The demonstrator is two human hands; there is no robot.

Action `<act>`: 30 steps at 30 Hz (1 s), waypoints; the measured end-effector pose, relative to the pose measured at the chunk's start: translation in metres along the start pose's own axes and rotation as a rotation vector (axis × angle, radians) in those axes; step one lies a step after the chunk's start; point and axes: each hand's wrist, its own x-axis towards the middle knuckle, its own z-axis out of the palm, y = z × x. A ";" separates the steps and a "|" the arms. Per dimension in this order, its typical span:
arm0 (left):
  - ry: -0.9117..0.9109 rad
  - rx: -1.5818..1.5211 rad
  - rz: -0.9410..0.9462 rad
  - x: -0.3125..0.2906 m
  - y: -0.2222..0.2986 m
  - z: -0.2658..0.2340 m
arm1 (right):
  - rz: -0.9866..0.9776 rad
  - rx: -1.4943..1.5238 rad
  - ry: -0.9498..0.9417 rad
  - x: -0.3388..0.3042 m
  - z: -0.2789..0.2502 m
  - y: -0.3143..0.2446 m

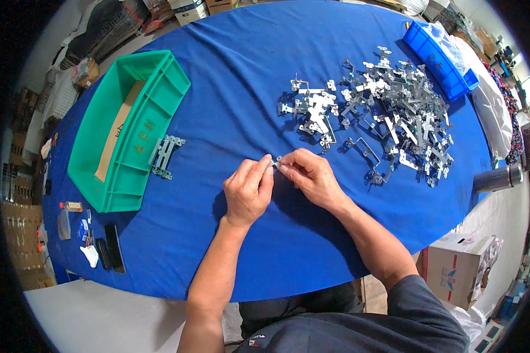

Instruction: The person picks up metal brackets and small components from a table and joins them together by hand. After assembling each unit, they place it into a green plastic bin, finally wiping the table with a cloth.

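Observation:
Near the middle of the blue-covered table, my left hand (pixel 247 191) and my right hand (pixel 313 176) meet, fingertips pinched on a small metal bracket (pixel 278 159). Most of that bracket is hidden by the fingers. Beyond my right hand, a loose heap of silvery metal brackets (pixel 403 106) spreads over the cloth. A smaller cluster of the same brackets (pixel 318 112) lies to its left. Left of my hands, several brackets (pixel 166 156) lie side by side against a green plastic bin (pixel 168 88).
The green bin has a cardboard strip (pixel 121 129) inside. A blue crate (pixel 441 62) with clear plastic stands at the far right, a metal flask (pixel 498 178) at the right edge. A phone (pixel 115 248) and a bottle (pixel 64 223) lie at left. A cardboard box (pixel 457 267) sits below right.

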 end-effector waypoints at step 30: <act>0.016 -0.033 -0.096 -0.001 -0.001 -0.001 | 0.164 0.148 -0.021 -0.001 0.003 -0.010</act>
